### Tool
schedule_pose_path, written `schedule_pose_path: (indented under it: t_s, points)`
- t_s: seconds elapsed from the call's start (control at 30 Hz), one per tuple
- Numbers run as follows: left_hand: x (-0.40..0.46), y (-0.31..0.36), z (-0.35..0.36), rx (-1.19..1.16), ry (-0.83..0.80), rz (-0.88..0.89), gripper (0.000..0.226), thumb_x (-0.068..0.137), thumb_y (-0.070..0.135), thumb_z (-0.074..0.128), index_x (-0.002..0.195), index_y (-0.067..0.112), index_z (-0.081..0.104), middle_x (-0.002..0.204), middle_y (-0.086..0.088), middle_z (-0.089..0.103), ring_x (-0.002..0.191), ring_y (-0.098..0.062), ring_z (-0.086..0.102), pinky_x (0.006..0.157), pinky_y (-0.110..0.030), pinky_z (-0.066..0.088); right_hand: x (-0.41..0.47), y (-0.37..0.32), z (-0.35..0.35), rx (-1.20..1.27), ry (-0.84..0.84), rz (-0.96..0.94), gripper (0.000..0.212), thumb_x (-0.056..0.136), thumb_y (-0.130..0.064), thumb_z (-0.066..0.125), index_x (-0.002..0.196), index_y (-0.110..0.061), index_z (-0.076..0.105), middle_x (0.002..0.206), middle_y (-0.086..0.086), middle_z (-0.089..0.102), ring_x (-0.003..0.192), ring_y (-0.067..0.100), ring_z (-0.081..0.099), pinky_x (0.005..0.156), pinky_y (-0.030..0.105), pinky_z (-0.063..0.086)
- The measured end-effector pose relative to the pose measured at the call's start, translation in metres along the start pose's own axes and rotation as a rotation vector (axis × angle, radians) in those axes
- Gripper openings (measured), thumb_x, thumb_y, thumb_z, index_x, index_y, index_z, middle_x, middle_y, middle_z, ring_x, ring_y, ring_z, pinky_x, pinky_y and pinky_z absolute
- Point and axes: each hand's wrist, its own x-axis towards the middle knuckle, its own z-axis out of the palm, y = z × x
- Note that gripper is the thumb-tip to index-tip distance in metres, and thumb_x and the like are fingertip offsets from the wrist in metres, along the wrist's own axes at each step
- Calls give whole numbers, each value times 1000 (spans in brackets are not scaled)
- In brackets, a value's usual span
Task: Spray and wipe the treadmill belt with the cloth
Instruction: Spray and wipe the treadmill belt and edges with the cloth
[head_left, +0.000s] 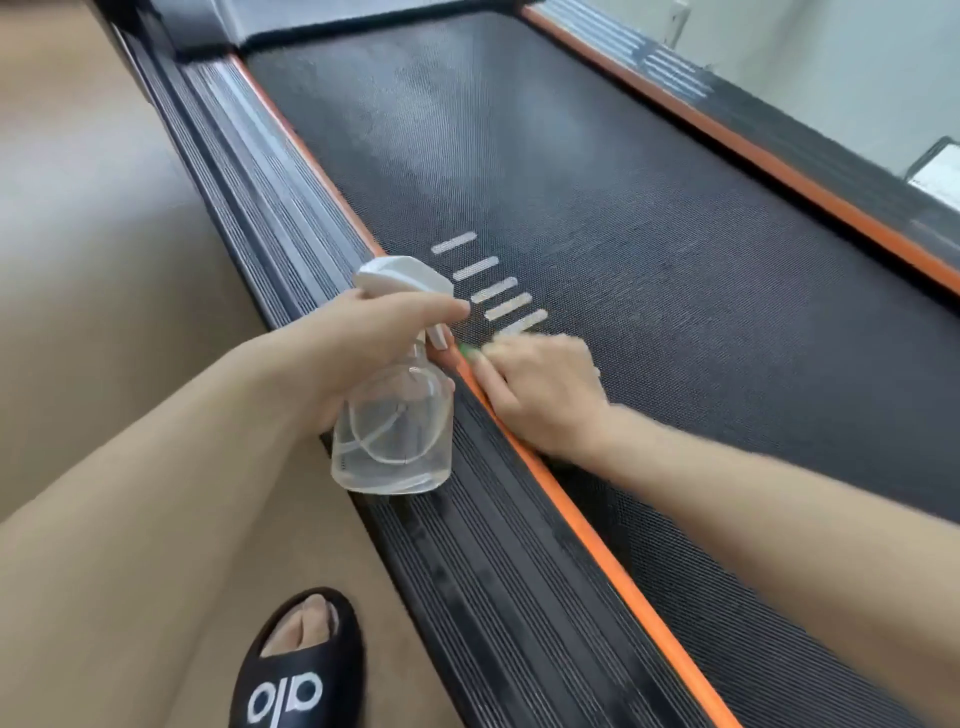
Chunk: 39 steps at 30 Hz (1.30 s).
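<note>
Left hand (363, 338) curled round clear bottle (395, 426) over ribbed rail (488, 545). Right hand (540, 395), blurred, fingers together, pressing green cloth (470, 353) on belt (623, 208) at bottle's 2 o'clock. Slipper (296, 670) at 6.

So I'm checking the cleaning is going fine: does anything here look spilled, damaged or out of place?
Nothing stands out. The left hand holds the clear spray bottle upright over the ribbed side rail. The right hand presses a mostly hidden green cloth at the treadmill belt edge. No puddle or tear shows.
</note>
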Motion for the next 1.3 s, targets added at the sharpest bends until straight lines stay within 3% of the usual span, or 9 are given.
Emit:
schedule_pose_path:
  t_s: [0.07,0.17,0.37,0.47,0.6,0.73,0.93,1.1,1.3]
  points:
    - [0,7,4,4,-23,-8,28,98,35,75,89,9,71,101,-19,79,84,-29,72,82,-40,61,-69,9,-17,79,-37,-23,43,106,-38,32,72,-23,52,75,-4,57,74,24,63,58,42,49]
    - [5,15,9,15,-74,-19,30,97,38,76,88,10,72,107,-18,82,86,-29,73,97,-50,62,-148,29,-46,148,-124,-164,36,106,-34,34,75,-25,49,76,-9,49,68,17,54,54,40,48]
    - [12,17,20,15,-126,-32,29,98,36,74,83,12,69,112,-21,81,83,-29,71,97,-48,61,-93,57,-26,32,-64,-450,30,100,-28,42,71,-21,47,74,-3,49,61,22,48,47,36,40]
    - [14,8,23,15,-120,-41,29,96,34,76,81,10,72,95,-15,81,80,-30,71,89,-44,61,-7,76,-3,-96,61,-168,37,97,-35,36,70,-19,55,75,0,59,65,28,60,50,34,44]
    - [8,0,26,93,-95,-38,30,93,35,79,79,9,75,88,-12,84,87,-38,80,99,-53,63,71,79,13,-143,35,259,44,101,-38,33,79,-17,65,92,1,68,86,31,66,65,32,34]
    - [2,9,27,144,-119,19,34,94,40,77,75,12,75,100,-16,83,94,-36,79,101,-56,61,-18,53,-6,-46,58,175,38,99,-39,35,66,-22,47,73,-5,53,73,25,63,54,31,32]
    - [10,12,16,137,-98,44,34,94,41,77,68,19,76,103,-14,83,106,-41,77,106,-61,57,-160,33,-37,132,-42,-120,36,103,-32,41,70,-22,51,73,-10,50,63,16,53,49,37,46]
    - [29,1,5,20,-21,-38,35,92,40,78,93,5,76,98,-20,81,91,-38,80,92,-48,65,-80,48,-16,36,1,-270,32,100,-31,44,69,-23,49,70,-5,50,61,21,53,47,37,42]
    - [31,-11,0,-31,81,14,36,83,49,80,76,14,80,99,-14,83,101,-41,80,93,-51,65,63,41,22,-87,70,172,35,96,-35,45,70,-18,60,77,-2,64,74,28,65,58,30,29]
